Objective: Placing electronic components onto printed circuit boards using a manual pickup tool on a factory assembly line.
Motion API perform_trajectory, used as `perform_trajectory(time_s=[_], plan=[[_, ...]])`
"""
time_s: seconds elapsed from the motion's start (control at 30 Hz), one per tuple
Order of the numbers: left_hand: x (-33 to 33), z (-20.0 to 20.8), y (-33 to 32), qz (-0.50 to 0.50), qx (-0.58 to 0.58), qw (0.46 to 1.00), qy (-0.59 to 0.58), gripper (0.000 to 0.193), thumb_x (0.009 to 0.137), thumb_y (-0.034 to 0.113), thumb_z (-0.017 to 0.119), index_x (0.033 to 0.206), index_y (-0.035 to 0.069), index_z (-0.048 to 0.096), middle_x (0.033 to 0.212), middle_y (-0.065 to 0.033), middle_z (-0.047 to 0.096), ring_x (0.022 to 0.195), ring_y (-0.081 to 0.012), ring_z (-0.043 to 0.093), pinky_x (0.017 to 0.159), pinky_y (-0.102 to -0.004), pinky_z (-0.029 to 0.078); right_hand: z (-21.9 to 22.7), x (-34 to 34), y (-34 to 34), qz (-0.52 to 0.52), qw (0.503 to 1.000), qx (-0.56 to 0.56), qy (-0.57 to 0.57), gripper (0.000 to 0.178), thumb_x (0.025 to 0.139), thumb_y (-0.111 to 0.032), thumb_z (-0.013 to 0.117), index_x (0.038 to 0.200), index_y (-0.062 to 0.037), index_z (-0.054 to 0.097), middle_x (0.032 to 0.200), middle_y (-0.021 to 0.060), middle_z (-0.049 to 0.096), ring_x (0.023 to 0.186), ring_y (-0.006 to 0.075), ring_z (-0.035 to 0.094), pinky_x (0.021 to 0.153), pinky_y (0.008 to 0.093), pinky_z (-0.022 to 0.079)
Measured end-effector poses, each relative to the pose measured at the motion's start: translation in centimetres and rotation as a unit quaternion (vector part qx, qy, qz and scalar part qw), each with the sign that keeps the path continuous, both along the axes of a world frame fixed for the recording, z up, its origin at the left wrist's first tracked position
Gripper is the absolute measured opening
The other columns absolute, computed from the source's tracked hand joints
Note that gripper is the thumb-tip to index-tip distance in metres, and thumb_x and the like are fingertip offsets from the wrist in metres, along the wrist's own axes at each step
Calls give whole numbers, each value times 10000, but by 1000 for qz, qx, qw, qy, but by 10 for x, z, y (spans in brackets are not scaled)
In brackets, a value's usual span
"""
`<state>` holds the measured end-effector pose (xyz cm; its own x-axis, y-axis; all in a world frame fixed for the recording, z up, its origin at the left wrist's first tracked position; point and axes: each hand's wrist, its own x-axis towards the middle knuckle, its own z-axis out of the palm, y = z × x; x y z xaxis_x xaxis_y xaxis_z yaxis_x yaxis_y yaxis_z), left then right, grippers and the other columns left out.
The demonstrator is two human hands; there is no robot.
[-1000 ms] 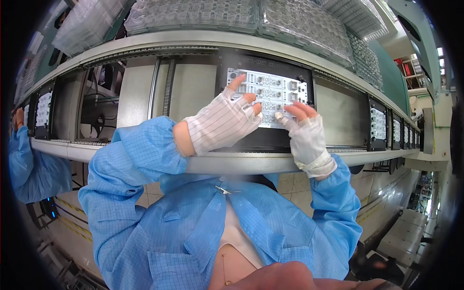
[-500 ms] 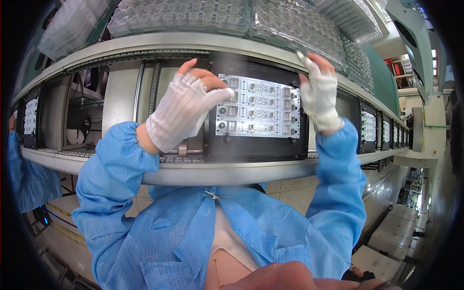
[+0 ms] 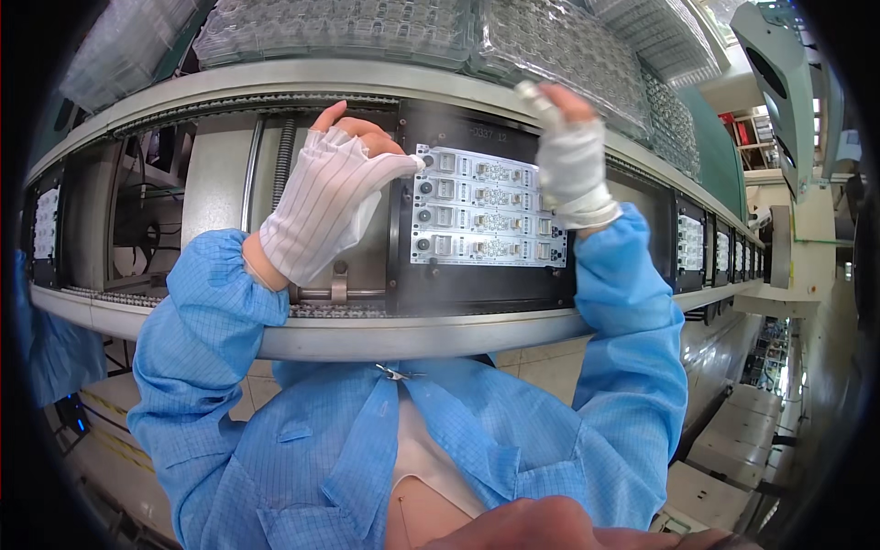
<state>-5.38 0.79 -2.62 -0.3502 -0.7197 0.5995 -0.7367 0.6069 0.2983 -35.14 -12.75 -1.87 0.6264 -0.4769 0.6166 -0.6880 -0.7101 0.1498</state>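
The white-gloved right hand (image 3: pixel 574 163) is swinging over the white rectangular circuit panel (image 3: pixel 486 209); the striped-gloved left hand (image 3: pixel 325 202) is staying near its upper-left corner; both grips unclear.

Gloved hands (image 3: pixel 321 203): two
Near white board (image 3: pixel 486 209): one
Board rows (image 3: pixel 495 195): four
Black round parts (image 3: pixel 423 216): four
White boards farther right (image 3: pixel 690 242): at least three
Clear tray stacks (image 3: pixel 339 32): at least four

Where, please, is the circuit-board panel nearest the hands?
Near the head view's centre, the circuit-board panel lies on the black carrier, right of the left hand.
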Motion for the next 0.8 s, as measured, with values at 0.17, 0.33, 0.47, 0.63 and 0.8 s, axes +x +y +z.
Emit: perform_trajectory(time_s=[0.17, 0.33, 0.47, 0.63, 0.8], plan=[[5, -2, -1, -13, 1, 1000, 5, 458, 726, -102, 593, 1109, 124, 702, 980, -51, 665, 1005, -265, 627, 1118, -505, 395, 6, 8, 15, 12, 998, 42, 34, 681, 743, 62, 639, 1390, -145, 592, 1228, 124, 622, 1123, 331, 595, 978, 417, 491], [1, -3, 2, 38, 51, 998, -15, 437, 811, -52, 599, 1209, 114, 662, 967, -103, 692, 922, -290, 646, 991, -414, 483, -2, 5, 35, 19, 997, 50, 61, 643, 738, 93, 600, 1335, -142, 637, 1239, 118, 626, 1109, 318, 597, 991, 413, 477], [6, -10, 2, 14, 128, 990, 64, 414, 858, -35, 582, 1250, 90, 632, 934, -128, 707, 869, -286, 680, 872, -387, 536, 10, 5, 36, 35, 998, 52, 14, 631, 738, 99, 595, 1319, -142, 648, 1199, 110, 637, 1099, 308, 605, 960, 414, 493], [-2, -6, 6, -21, 233, 959, 161, 381, 899, -5, 551, 1272, 48, 611, 901, -163, 734, 858, -273, 739, 799, -339, 582, -5, -5, 59, 88, 992, 80, 52, 664, 687, 123, 583, 1288, -149, 662, 1152, 109, 625, 1112, 313, 594, 969, 432, 474], [-2, -9, 11, -35, 329, 916, 228, 395, 884, 7, 571, 1276, 38, 607, 1008, -160, 730, 965, -262, 724, 887, -341, 569, 16, -4, 53, 58, 996, 71, 19, 713, 699, 109, 564, 1364, -148, 598, 1259, 120, 585, 1135, 320, 578, 984, 431, 467]])
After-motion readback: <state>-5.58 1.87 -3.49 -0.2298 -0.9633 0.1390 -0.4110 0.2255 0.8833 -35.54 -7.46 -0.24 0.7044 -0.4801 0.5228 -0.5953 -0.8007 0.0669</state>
